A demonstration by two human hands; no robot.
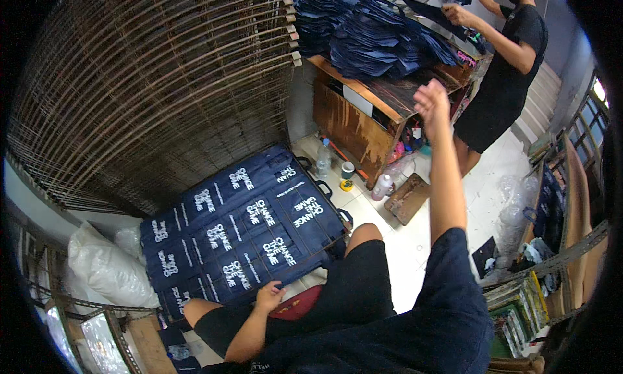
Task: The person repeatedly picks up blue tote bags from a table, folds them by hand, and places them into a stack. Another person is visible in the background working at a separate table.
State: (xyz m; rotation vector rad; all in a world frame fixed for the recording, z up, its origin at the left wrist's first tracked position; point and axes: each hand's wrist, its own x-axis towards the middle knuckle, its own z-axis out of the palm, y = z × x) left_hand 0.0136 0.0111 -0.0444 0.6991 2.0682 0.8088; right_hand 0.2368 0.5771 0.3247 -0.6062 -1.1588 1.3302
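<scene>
Navy bags (pixel 252 212), white-printed, laid in rows before the knees (pixel 365 234). Left hand (pixel 267 298) at their near edge; cannot tell whether fingers grip. Right hand (pixel 431 105) raised near table (pixel 354 118), fingers released, slightly blurred.

Your dark blue bags (pixel 227 219) lie flat side by side in neat rows, forming a broad sheet at 8 o'clock from the middle of your view, its near edge by your knees. Blocky white lettering (pixel 279 251) marks them, with slimmer white lines between the blocks. Loop handles (pixel 328 188) in matching blue stick out past the sheet's 2 o'clock edge. At 1 o'clock you have a heap of dark blue cloth pieces (pixel 383 43), unevenly stacked on the worktop (pixel 350 83), their many edges fanned and overlapping, the heap sagging toward its sides.
</scene>
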